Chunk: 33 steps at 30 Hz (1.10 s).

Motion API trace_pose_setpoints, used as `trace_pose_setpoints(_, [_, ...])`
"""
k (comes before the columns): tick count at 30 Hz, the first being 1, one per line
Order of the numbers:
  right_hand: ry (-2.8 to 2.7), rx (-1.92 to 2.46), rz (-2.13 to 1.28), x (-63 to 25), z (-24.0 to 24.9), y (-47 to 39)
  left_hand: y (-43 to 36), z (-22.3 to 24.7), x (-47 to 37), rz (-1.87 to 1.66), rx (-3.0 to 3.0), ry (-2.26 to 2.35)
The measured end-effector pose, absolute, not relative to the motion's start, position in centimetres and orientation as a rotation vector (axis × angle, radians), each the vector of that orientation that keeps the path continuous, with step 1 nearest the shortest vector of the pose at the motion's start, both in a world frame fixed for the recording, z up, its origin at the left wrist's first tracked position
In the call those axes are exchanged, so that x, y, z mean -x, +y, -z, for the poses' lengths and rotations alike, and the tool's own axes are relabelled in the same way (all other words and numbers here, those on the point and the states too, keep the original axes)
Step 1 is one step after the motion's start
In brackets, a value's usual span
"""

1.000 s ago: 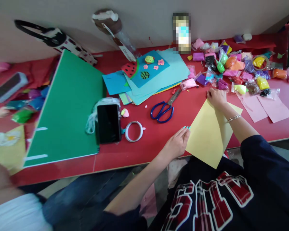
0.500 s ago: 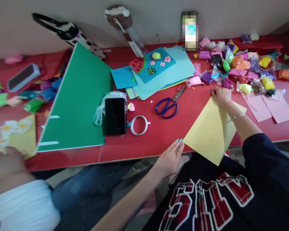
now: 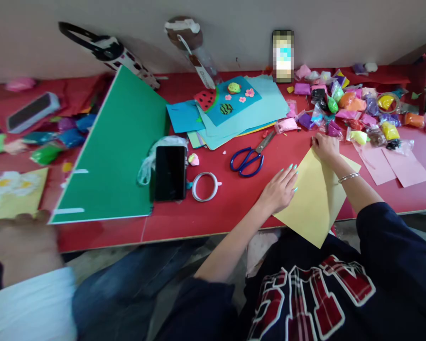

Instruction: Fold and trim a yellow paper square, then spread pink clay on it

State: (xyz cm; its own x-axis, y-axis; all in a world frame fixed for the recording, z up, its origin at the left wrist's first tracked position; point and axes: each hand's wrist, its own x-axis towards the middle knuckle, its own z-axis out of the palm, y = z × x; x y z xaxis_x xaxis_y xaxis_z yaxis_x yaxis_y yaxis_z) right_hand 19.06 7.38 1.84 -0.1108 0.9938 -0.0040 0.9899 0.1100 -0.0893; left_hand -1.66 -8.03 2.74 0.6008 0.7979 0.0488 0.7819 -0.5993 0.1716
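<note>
A pale yellow sheet of paper lies turned cornerwise on the red table, its near corner hanging over the front edge. My left hand rests along the sheet's left edge, fingers stretched out, green nails showing. At the far corner my right hand bends its fingers down onto the paper, gripping or pressing it; the fingertips are partly hidden. Blue-handled scissors lie just left of the sheet, blades half apart. To the right are two pink paper pieces.
Many small bags of coloured clay cover the back right. A green board stands at the left, near a black phone and a tape roll. Blue sheets lie behind. A co-worker's hand is at far left.
My left hand has moved up and right from the sheet's left corner onto its left edge. My right hand stays at the far corner. The view has shifted slightly.
</note>
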Motion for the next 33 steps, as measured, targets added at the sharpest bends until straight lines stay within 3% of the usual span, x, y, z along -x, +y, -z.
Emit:
trace_pose_setpoints(5, [-2.253, 2.041, -0.178, -19.1, -1.8, 7.4, -4.5, -1.0, -1.6, -0.167, -2.670, 1.330])
trace_pose_setpoints(15, [-2.039, 1.790, -0.548, -22.2, -3.1, 6.4, -9.1, -1.1, 2.7, -0.260, -2.642, 1.457])
trace_pose_setpoints(25, [-2.266, 1.677, -0.478, -23.8, -2.0, -3.4, -7.3, -1.9, 3.9, -0.358, -2.600, 1.402])
trace_pose_setpoints(33, [-2.344, 1.679, -0.408, -22.6, -1.3, -8.0, -5.7, -2.6, 4.0, -0.478, -2.285, 1.619])
